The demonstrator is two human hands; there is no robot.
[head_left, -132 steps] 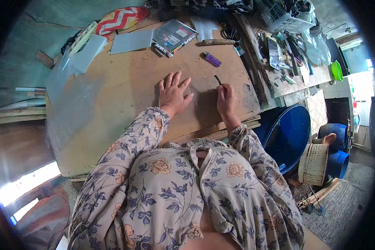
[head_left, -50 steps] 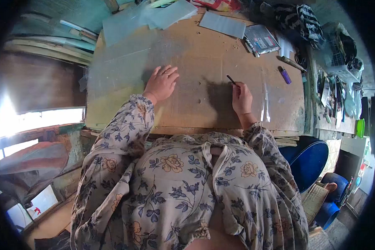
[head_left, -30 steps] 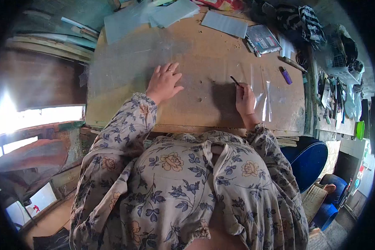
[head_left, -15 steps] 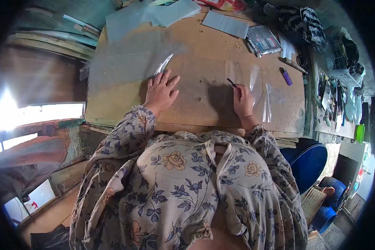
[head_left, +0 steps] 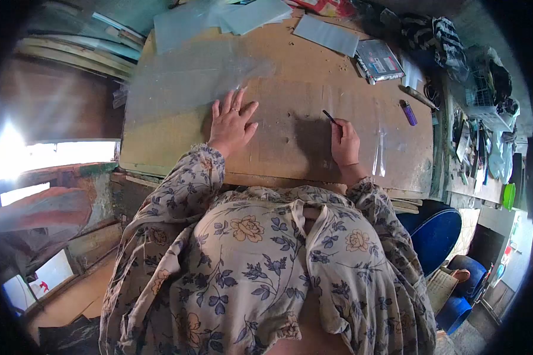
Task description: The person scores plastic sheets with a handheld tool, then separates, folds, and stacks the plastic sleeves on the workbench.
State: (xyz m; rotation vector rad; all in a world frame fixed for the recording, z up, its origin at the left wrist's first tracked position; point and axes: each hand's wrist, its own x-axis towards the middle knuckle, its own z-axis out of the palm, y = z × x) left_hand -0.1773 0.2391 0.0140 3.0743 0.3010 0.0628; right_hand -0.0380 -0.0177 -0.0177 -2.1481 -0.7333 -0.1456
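Observation:
My left hand (head_left: 231,125) lies palm down on the wooden tabletop (head_left: 266,160), its fingers spread over the edge of a thin clear plastic sheet (head_left: 183,89). Nothing is gripped in it. To the right, my right hand (head_left: 345,145) is closed around a thin dark stick-like tool (head_left: 329,117), whose tip points up and to the left. What kind of tool it is I cannot make out. Beside the right hand, more clear plastic film (head_left: 380,155) lies on the board, with a shiny crease running through it.
A purple lighter (head_left: 408,113) and a wooden-handled tool (head_left: 419,96) lie at the right. Farther back are a flat dark printed box (head_left: 379,61), a pale plastic sheet (head_left: 326,35) and stacked sheets (head_left: 254,16). A blue barrel (head_left: 435,234) stands beyond the right edge.
My left fingers have shifted slightly and spread, and the bright raised fold of plastic at their tips is gone. My right hand keeps its place and its hold.

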